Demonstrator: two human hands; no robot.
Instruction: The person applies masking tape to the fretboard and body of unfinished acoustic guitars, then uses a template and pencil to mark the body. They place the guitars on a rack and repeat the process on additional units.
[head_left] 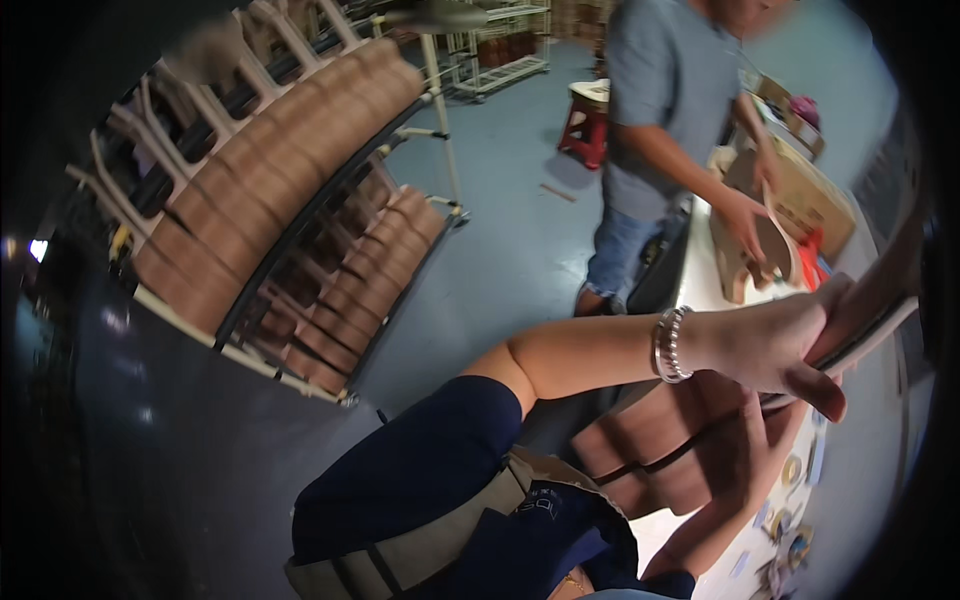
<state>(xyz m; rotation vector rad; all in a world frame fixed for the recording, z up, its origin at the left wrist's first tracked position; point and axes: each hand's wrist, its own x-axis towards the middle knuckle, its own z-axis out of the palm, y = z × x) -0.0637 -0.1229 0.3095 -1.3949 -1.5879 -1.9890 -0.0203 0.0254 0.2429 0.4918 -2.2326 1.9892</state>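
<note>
My left hand point(785, 345), with a beaded bracelet at the wrist, is closed over the edge of a brown wooden piece at the far right that looks like a guitar body point(880, 295). Its rim shows a pale line, and its far end runs out of the picture. Lower down, my right hand point(765, 445) reaches up close under that piece, one digit pointing upward. Its other fingers are blurred and partly hidden. Just left of my right hand are brown wooden blocks point(640, 450) with dark bands between them, partly behind my arms.
At left stands a wheeled rack point(345, 190) with rows of wooden guitar bodies point(290, 150). Across a white table point(700, 275), a person in grey point(665, 110) handles a curved wooden body point(745, 235). A cardboard box point(815, 200), a red stool point(585, 130) and small tools point(795, 545) are around.
</note>
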